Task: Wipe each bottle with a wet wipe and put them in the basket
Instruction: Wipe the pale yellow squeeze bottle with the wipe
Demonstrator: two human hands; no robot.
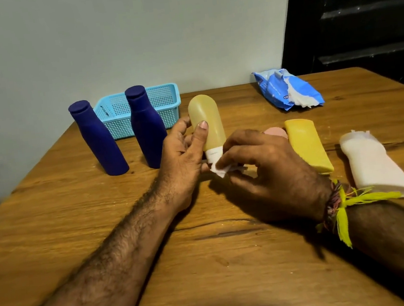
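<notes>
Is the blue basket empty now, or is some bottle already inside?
Apparently empty: through the blue basket mesh nothing shows; two dark blue bottles stand before it.

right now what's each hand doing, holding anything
Left hand: closed around the translucent yellow bottle, holding it cap down.
Right hand: pinching a white wet wipe against the bottle's white cap.

Blue bottles [97,140] (perforated turquoise basket [163,99])

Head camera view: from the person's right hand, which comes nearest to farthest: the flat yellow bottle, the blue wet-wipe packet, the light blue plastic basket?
From the right hand:
1. Flat yellow bottle, lying just beside it.
2. Blue wet-wipe packet, far right of the table.
3. Light blue plastic basket, far left, by the wall.
</notes>
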